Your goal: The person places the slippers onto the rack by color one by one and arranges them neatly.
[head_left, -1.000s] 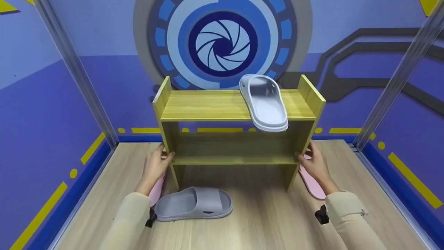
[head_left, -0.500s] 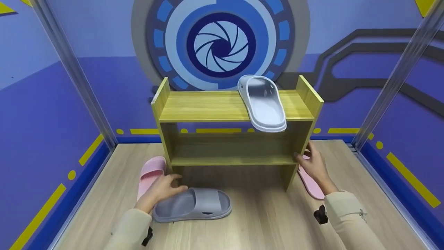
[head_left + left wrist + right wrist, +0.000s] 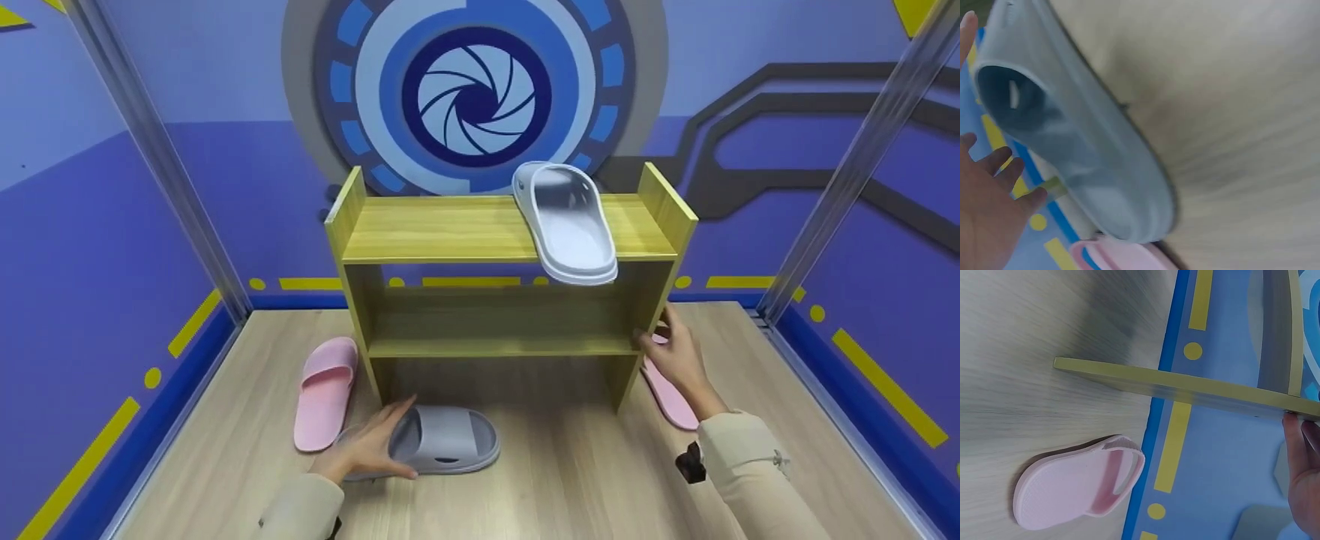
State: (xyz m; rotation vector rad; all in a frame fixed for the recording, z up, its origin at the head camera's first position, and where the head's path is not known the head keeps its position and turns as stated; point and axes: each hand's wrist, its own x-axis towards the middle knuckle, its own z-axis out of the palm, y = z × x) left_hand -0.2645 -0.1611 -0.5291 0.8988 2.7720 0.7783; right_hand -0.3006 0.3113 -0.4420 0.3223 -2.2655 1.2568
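Grey slipper [image 3: 454, 439] flat on the tabletop [image 3: 570, 472], in front of the rack's left foot. Left hand [image 3: 367, 448] above its heel end, fingers spread; contact unclear. Pink slipper [image 3: 324, 397] beside the rack, left; second pink slipper [image 3: 1072, 489] at right. Right hand [image 3: 682, 356]: thumb and fingers grip the side panel of the wooden rack [image 3: 502, 326]. Pale slipper [image 3: 579, 232] on its top shelf, overhanging the front edge. Blue-purple wall [image 3: 232, 187] behind.
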